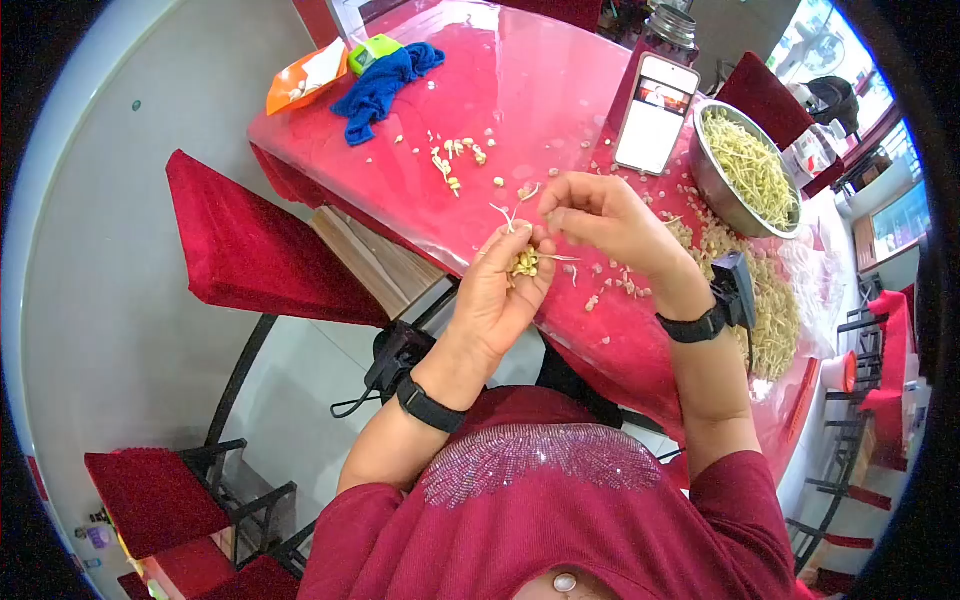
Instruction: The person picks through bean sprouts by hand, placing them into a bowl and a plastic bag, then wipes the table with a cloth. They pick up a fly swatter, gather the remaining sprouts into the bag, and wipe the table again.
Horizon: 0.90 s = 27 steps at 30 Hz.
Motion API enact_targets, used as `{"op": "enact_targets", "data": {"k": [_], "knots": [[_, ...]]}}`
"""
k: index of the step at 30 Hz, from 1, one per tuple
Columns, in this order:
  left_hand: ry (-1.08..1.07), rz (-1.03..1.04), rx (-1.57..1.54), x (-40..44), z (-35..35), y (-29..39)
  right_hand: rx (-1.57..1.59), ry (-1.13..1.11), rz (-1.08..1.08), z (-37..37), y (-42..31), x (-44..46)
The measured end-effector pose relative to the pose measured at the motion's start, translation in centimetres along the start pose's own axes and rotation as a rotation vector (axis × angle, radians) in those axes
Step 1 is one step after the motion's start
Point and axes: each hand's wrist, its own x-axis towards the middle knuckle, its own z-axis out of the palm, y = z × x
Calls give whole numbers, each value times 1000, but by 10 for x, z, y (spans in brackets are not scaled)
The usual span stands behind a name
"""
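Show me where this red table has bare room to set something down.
Widest bare patch: the red tabletop between the blue cloth and the phone, towards the far edge. Crowded: the right side, with the metal bowl and sprout pile; sprout scraps lie beyond the left hand.

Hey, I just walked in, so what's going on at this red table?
A person's left hand cups a few bean sprouts. The right hand hovers close by, fingers curled; whether it holds anything is unclear. On the right, a metal bowl is heaped with sprouts, and a larger pile lies on the table. A lit phone is beside the bowl.
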Motion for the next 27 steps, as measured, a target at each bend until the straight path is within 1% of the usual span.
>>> {"op": "enact_targets", "data": {"k": [2, 3, 5, 6, 7, 9, 10, 12, 13, 15, 16, 18, 19, 21, 25, 27], "knots": [[8, 47, 10, -1, -1, 2, -536, 143, -232, -3, 6, -1], [27, 39, -22, -5, -4, -2, -536, 123, -199, -4, 10, -6], [42, 68, 16, 2, -5, 8, -1207, 357, -217, -7, 13, -3], [48, 73, 14, 0, -5, 10, -1174, 291, -1, -6, 4, -1], [50, 78, 11, -1, -5, 12, -1179, 286, -5, -6, 2, 4], [56, 80, 3, 0, -7, 16, -1218, 258, 122, -7, 0, 16], [61, 76, -38, 1, -10, 16, -1222, 252, 130, -8, 3, 22], [57, 76, -89, 3, -12, 18, -1378, 283, -361, -13, 13, 40], [64, 59, -119, 3, -14, 20, -1385, 272, -364, -13, 15, 50], [65, 53, -159, 2, -16, 24, -1176, 258, -171, -7, 17, 73], [46, 67, -140, 1, -18, 25, -1183, 247, -176, -4, 19, 81], [28, 81, -125, 0, -20, 29, -1100, 177, -172, 1, 26, 94], [59, 91, -105, -1, -20, 30, -1103, 171, -172, 0, 31, 98], [91, 106, -93, -1, -23, 35, -1188, 62, -213, -1, 38, 103], [109, 130, -78, 1, -20, 41, -1123, 104, -231, 0, 29, 97], [134, 148, -57, 7, -16, 42, -815, 132, -86, 4, 8, 89]]}}
